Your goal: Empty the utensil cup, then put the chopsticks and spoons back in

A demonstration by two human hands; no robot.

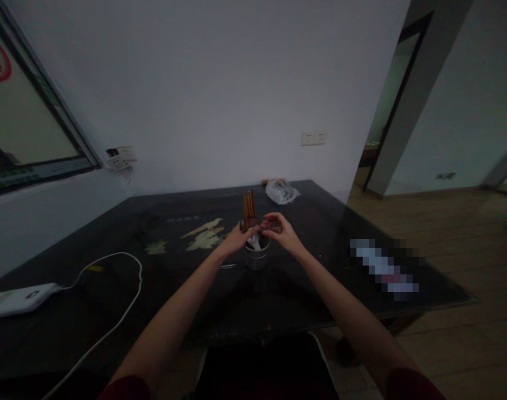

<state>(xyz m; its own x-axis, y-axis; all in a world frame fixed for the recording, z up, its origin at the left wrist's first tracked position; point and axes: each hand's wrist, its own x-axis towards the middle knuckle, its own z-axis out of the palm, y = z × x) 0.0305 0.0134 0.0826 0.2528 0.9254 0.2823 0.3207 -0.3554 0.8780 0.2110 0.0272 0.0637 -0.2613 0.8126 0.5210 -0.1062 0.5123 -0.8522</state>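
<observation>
Cup: we find a grey, metal-looking cup upright on the dark tabletop, ahead of the wearer and between the two hands.
Contents: brown chopsticks stand above the rim toward the left; a white spoon sits in front of them, inside the mouth.
Left hand: at the cup's left rim, thumb reaching over the mouth — we cannot tell how firm the grip is.
Right hand: at the right rim, fingers curled, thumb and fingertips narrowly spaced; we cannot tell whether anything is pinched.
Leaf design: pale shapes on the tabletop, left of the cup.
Plastic bag: clear, crumpled, at the far edge by the wall.
Blurred item: pixelated, right side — we cannot identify it.
White device: far left, with a white cable looping from it.
Wall socket: double, white, above the far edge.
</observation>
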